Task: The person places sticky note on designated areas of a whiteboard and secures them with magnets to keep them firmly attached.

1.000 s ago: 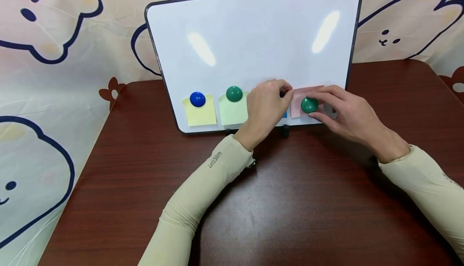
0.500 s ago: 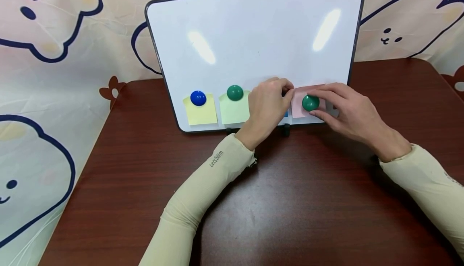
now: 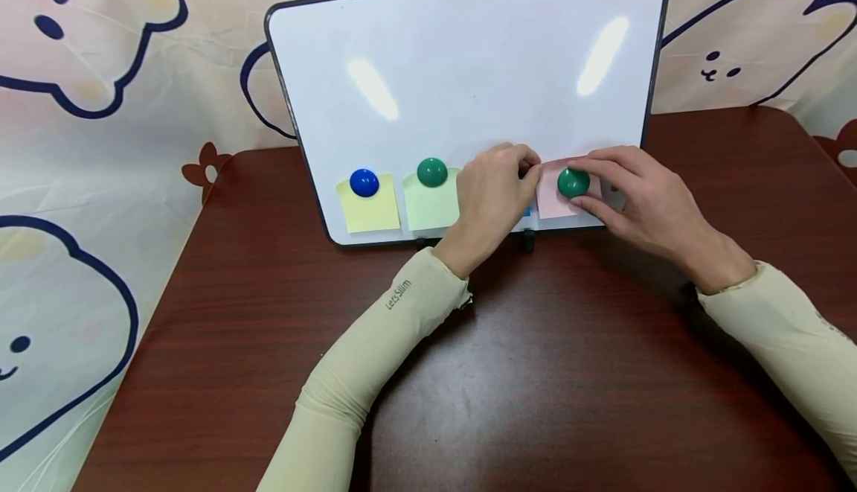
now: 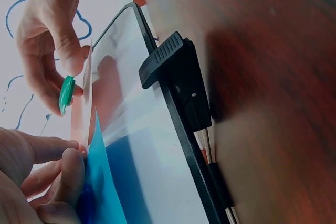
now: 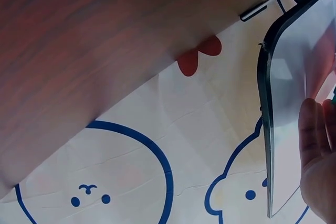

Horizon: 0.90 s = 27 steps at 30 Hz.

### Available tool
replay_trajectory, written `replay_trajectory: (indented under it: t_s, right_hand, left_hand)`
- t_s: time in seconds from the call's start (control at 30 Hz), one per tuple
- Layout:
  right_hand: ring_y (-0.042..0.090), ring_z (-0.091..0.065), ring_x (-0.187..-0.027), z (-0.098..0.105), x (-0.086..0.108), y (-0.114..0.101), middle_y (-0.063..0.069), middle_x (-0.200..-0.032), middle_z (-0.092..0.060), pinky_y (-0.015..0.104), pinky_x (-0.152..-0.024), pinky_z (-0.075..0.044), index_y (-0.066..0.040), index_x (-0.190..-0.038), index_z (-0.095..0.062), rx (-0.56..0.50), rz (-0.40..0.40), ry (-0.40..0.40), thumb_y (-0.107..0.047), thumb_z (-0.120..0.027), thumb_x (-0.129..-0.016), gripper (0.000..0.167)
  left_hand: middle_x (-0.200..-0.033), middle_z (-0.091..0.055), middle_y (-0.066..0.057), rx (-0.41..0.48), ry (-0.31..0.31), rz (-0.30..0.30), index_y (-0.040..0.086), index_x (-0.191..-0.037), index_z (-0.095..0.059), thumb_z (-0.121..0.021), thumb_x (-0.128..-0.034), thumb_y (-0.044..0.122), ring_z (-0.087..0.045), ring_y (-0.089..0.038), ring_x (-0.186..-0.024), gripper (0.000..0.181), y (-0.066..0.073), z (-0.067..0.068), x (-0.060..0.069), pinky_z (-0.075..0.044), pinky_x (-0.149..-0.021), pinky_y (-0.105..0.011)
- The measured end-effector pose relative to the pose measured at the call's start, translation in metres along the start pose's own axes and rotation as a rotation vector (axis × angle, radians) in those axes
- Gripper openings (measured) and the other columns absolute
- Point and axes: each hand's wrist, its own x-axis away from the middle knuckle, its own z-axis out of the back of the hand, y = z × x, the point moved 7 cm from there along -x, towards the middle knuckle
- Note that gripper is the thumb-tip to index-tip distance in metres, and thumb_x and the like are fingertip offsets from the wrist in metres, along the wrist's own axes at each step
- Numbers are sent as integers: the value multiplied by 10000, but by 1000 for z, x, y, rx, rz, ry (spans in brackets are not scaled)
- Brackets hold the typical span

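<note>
In the head view, my left hand [image 3: 495,190] pinches the upper left edge of a pink sticky note [image 3: 550,200] on the whiteboard [image 3: 482,68]. My right hand [image 3: 649,198] holds a round green magnet [image 3: 573,183] between thumb and fingers, in front of that note. From the left wrist, the note [image 4: 88,85] stands partly away from the board, with the magnet [image 4: 66,94] just before it. A blue sticky note [image 4: 105,182] and a dark blue magnet [image 4: 85,203] lie beside my left fingers; in the head view that hand mostly hides them.
A blue magnet [image 3: 364,183] sits on a yellow sticky note [image 3: 371,213], and another green magnet [image 3: 432,173] on a light green note [image 3: 428,209]. Black clips [image 4: 184,82] support the board's lower edge on the brown table [image 3: 535,373]. A patterned cloth [image 3: 134,149] hangs behind.
My right hand has shifted the green magnet slightly upward over the pink note, toward its top edge. My left hand has kept its place at the note's edge.
</note>
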Motion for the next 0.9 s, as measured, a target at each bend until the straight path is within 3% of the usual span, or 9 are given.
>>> replay_trajectory:
  t_s: [0.3,0.47,0.67,0.9]
  right_hand:
    - [242,-595,-1122,1,-2,0,101,-1285,-627,85,-996,-366,-142,-1307,-655,6,-12,3,-117,-869,-741,606]
    - [245,-591,-1132,0,-3,1,101,-1286,-625,267,-984,-486,-142,-1305,-655,15,-26,2,-128,-866,-750,594]
    - [265,-571,-1172,-1,-6,2,107,-1296,-619,450,-953,-509,-134,-1297,-658,15,-36,3,-123,-857,-762,571]
    - [272,-573,-1177,-2,-9,2,109,-1299,-621,458,-966,-503,-122,-1294,-659,12,-36,11,-128,-850,-772,555]
  left_hand:
    - [-925,-754,61,20,5,2,185,-1016,-783,-659,-956,298,-674,-64,-777,178,0,0,0,-452,-561,-167]
    - [-932,-758,58,32,1,6,179,-1025,-782,-661,-955,296,-679,-65,-791,182,0,0,0,-453,-564,-164]
    - [-928,-758,60,31,3,6,184,-1024,-782,-660,-955,296,-679,-65,-787,179,0,0,0,-453,-561,-167]
    - [-923,-756,56,32,5,4,181,-1024,-782,-655,-959,291,-676,-69,-778,181,0,1,1,-460,-569,-168]
